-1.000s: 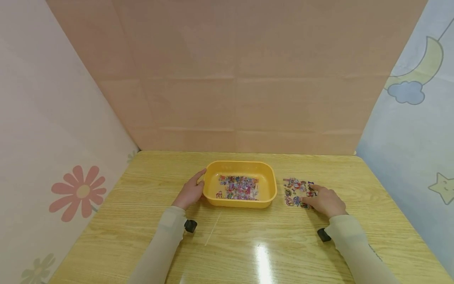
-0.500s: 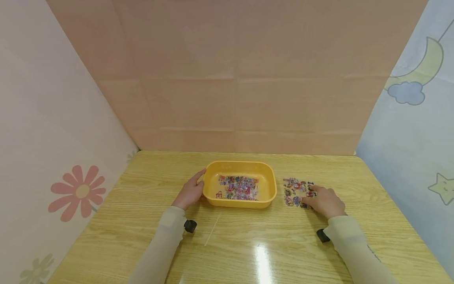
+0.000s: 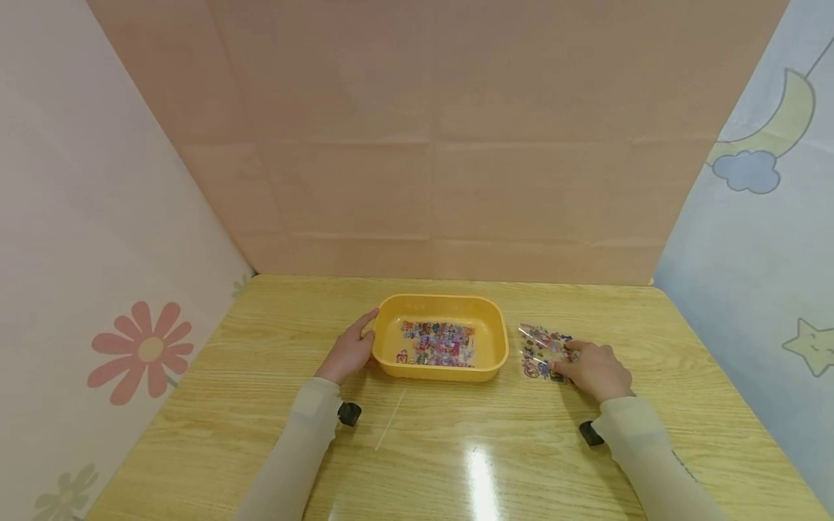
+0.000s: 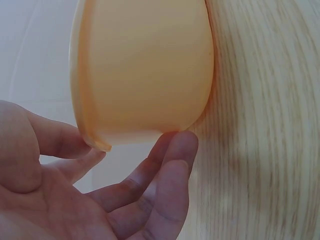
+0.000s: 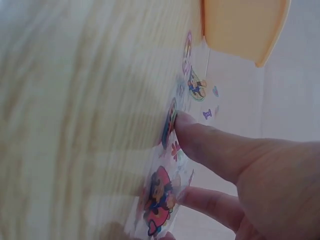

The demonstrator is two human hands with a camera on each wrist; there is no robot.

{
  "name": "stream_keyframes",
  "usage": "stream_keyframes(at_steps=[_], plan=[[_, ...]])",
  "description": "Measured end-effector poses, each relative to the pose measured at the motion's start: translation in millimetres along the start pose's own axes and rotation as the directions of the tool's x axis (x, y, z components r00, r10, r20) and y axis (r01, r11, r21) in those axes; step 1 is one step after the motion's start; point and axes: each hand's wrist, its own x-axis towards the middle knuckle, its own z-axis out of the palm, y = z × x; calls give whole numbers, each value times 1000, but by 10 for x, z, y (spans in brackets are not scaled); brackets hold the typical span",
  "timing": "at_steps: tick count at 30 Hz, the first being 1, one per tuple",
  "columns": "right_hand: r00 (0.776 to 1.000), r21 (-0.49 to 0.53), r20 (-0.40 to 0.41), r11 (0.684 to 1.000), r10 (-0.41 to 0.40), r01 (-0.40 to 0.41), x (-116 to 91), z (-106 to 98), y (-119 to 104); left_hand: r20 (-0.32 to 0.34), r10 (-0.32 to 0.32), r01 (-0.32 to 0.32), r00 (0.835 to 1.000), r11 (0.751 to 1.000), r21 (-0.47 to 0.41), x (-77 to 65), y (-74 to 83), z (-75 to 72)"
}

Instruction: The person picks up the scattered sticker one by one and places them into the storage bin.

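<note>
In the head view a yellow plastic tray (image 3: 443,375) stands mid-table, with clear sheets of colourful cartoon stickers (image 3: 438,343) lying flat inside. My left hand (image 3: 348,356) holds the tray's left end. The left wrist view shows its thumb side at the rim and other fingers curled against the lower edge of the tray (image 4: 145,65). To the right of the tray is another clear sticker sheet (image 3: 536,353). My right hand (image 3: 596,370) pinches this sheet's right side between thumb and fingers. In the right wrist view the thumb presses against the sticker sheet (image 5: 196,87), which looks slightly bowed.
The wood-grain table (image 3: 417,449) carries a bright light reflection near the front. A brown paper backdrop (image 3: 430,145) rises behind it. Printed side panels, one with a red flower (image 3: 150,351), stand left and right.
The sticker sheet under my right hand has gone from flat to slightly bowed, with new shiny streaks on it. The right hand has shifted a little left. My left hand and the tray stay put.
</note>
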Motion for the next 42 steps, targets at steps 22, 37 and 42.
stream_keyframes(at_steps=[22,37,42], plan=[[997,23,-23,997,-72,73,1,-10,27,0,11,-11,1000,1000,3,-6,-5,-11],[995,-18,-14,995,-102,102,67,-2,138,0,0,0,1000,1000,-14,-2,-1,-11],[994,-31,-20,994,-109,108,43,-17,105,0,0,0,1000,1000,-6,3,-2,-10]])
